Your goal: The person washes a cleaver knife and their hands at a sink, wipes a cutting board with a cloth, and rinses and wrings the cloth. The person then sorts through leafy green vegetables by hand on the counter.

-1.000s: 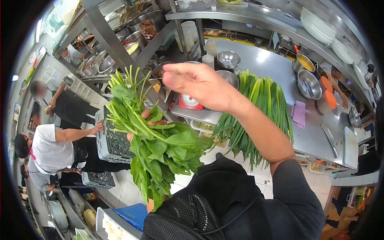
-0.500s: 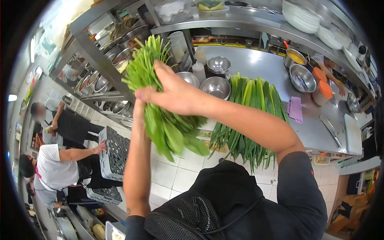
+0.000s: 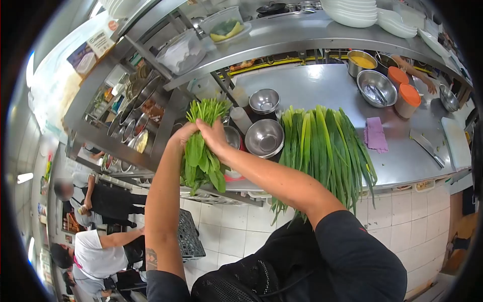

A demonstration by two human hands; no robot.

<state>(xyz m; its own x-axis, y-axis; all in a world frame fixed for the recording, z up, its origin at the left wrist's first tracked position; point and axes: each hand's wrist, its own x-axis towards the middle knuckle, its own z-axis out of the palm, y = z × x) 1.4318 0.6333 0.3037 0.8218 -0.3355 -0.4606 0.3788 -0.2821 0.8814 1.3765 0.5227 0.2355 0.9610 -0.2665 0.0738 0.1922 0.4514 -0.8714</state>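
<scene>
Both hands are up by the near edge of the steel counter (image 3: 312, 83), clamped on a bright green leafy bunch with thin pale-green stems (image 3: 204, 161). The left hand (image 3: 184, 135) comes in from the left side and the right hand (image 3: 214, 136) from the right, so the bunch is sandwiched between them, touching both. Stem ends poke up above the fingers in a roughly upright tuft, and the broad leaves hang down below the hands.

As for the fingers, both hands look closed in around the bunch where the stems meet the leaves, with the right one laid across the side facing the camera. Most of the left fingers are hidden by the greens and the other hand, so I can't tell exactly how tightly they're curled.

Just right of the right hand there's a white plastic squeeze bottle (image 3: 241, 120), then a shiny round metal bowl (image 3: 264, 138) with smaller stacked metal bowls (image 3: 264, 101) behind it. Next to that, long dark-green leafy stalks with paler ends (image 3: 324, 151) are spread side by side, draped over the counter edge. A folded lilac cloth (image 3: 375, 135) lies just beyond them, well apart from the hands.
</scene>
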